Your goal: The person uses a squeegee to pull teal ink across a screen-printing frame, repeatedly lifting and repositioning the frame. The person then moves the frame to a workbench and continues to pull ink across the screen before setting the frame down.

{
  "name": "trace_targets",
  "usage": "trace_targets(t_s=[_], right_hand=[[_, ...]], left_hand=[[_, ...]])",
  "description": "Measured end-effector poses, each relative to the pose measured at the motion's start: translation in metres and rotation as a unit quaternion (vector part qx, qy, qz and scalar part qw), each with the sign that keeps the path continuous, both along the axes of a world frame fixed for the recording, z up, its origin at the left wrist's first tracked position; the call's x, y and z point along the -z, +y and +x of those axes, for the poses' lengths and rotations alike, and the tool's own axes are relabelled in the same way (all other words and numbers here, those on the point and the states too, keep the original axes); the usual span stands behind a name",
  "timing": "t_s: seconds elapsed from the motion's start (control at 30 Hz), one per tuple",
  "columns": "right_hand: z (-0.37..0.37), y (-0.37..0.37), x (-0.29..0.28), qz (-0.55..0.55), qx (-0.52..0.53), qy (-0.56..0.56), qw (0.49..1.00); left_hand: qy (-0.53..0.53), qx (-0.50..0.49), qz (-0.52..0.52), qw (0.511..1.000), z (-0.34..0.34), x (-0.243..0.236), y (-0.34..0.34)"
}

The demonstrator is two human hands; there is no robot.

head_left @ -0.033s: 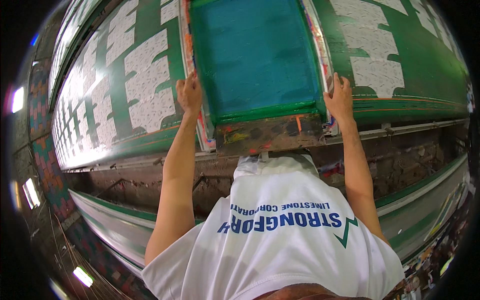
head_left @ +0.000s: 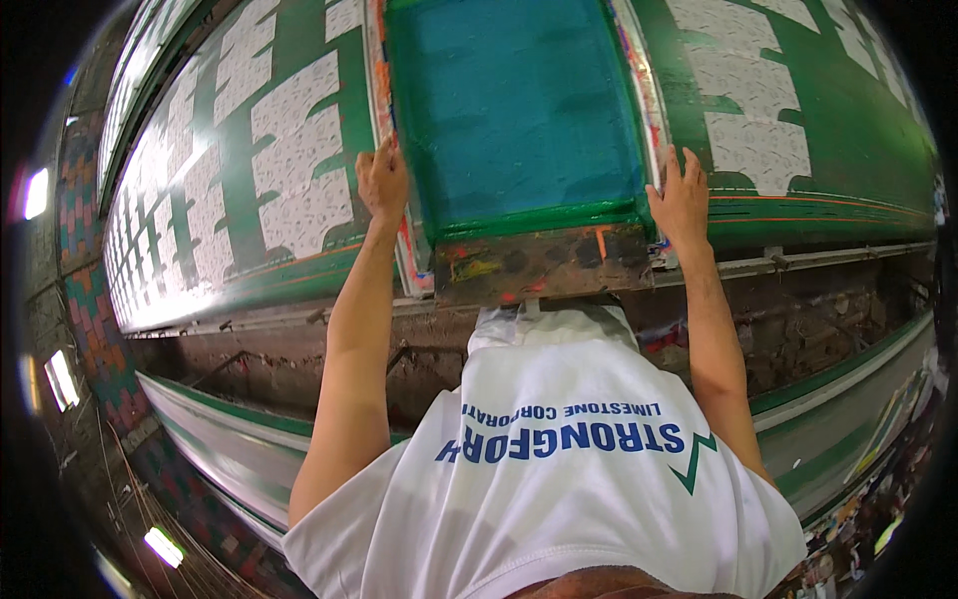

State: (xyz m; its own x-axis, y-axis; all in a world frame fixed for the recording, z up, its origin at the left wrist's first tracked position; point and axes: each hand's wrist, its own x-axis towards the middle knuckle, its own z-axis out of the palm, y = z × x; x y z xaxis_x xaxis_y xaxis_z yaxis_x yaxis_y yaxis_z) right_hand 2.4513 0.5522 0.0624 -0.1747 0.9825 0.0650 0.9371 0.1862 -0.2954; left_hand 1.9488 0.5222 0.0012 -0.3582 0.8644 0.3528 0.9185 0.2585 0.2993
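Note:
A printing screen with blue mesh point(head_left: 514, 110) and a green border sits in a paint-stained frame point(head_left: 644, 75) across a green table. My left hand point(head_left: 381, 182) grips the frame's left rail, fingers curled round it. My right hand point(head_left: 679, 200) rests at the right rail with its fingers apart, thumb near the rail. Along the frame's near end runs a dark board point(head_left: 539, 262) smeared with paint. What lies beneath the mesh is hidden.
Pale patterned cut pieces point(head_left: 299, 150) lie in rows on the green table surface point(head_left: 858, 180) either side of the screen. A metal rail point(head_left: 768, 262) follows the near edge. Behind me is another long green-edged table point(head_left: 220, 449); ceiling-like lights show at far left.
The screen, both hands and the table appear shifted very slightly to the right in the view. The hands' hold on the frame looks the same.

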Motion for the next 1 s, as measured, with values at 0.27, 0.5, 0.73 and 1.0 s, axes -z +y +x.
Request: trace_targets(t_s=[0.27,0.5,0.73,1.0], right_hand=[[-0.079,-0.093,-0.043,-0.145,-0.405,0.119,0.895],[-0.108,-0.098,-0.05,-0.091,-0.468,-0.02,0.879],[-0.147,-0.104,-0.042,-0.056,-0.283,-0.036,0.957],[-0.182,-0.054,-0.016,0.013,-0.218,-0.033,0.975]], left_hand=[[-0.001,0.021,0.028,0.999,-0.002,0.014,0.008],[-0.031,0.027,0.034,0.999,-0.003,0.013,0.005],[-0.077,0.005,0.008,0.997,-0.003,0.008,0.005],[-0.101,-0.001,0.009,0.995,-0.001,0.003,0.004]])
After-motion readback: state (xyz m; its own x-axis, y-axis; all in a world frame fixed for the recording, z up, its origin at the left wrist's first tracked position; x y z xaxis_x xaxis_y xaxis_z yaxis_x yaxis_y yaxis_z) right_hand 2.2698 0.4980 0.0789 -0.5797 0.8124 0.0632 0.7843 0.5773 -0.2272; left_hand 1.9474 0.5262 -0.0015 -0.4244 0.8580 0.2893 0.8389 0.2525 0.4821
